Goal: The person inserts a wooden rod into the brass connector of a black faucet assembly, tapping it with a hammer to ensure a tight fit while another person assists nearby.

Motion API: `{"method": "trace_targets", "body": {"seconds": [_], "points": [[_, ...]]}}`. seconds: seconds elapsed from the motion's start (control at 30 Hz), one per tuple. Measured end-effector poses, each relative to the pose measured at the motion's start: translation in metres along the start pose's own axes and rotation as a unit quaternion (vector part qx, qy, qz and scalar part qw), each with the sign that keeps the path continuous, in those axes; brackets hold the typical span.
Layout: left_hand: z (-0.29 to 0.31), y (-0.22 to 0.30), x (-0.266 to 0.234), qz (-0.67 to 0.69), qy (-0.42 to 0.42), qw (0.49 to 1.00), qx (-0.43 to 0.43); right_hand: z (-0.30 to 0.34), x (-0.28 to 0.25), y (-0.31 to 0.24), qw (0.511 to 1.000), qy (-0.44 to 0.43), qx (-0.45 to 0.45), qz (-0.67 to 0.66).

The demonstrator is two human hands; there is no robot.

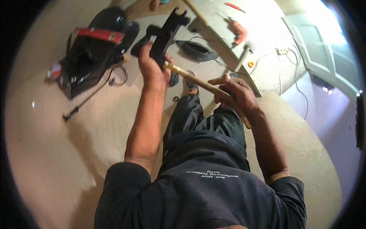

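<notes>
My left hand (152,66) is raised and wrapped round the lower end of a black bracket-like part (167,34), which tilts up to the right and ends in a forked tip. From beside that hand a long wooden handle (198,82) with a brass-coloured collar slants down to the right. Whatever lies beyond the collar is hidden by the black part and my fingers. My right hand (238,91) closes loosely round the handle's lower half, thumb on top, and its end sticks out below the palm.
At left on the floor stands a bulky black object (91,57) with a red strip (100,35). A dark oval tray-like piece (196,50) lies ahead. On the pale bench (263,65) are an orange drill (238,31), cables and an orange ring (251,64). Another person's hand (154,4) shows at the top.
</notes>
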State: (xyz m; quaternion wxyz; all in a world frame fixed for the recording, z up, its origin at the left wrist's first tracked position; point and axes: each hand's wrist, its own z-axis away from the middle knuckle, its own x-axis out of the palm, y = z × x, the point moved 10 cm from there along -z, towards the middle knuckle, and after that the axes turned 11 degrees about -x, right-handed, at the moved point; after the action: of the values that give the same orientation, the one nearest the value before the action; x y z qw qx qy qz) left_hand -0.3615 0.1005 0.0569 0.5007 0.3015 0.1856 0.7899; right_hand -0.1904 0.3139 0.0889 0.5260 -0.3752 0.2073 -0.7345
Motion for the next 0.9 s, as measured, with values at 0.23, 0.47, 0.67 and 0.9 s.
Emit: {"method": "trace_targets", "body": {"seconds": [0.23,0.47,0.67,0.9], "points": [[-0.058,-0.113,0.009,-0.027,0.047,0.991,-0.121,0.093,-0.085,0.227,0.835,-0.056,0.129,0.532],[-0.112,-0.185,0.061,-0.173,0.010,0.984,-0.028,0.096,-0.129,0.097,0.958,0.162,-0.110,0.210],[-0.168,-0.295,0.132,-0.203,-0.015,0.976,-0.073,-0.089,-0.259,0.103,0.871,0.245,-0.204,0.374],[-0.281,-0.408,0.168,-0.198,-0.111,0.973,-0.049,-0.246,-0.338,0.229,0.983,0.114,-0.140,0.036]]}}
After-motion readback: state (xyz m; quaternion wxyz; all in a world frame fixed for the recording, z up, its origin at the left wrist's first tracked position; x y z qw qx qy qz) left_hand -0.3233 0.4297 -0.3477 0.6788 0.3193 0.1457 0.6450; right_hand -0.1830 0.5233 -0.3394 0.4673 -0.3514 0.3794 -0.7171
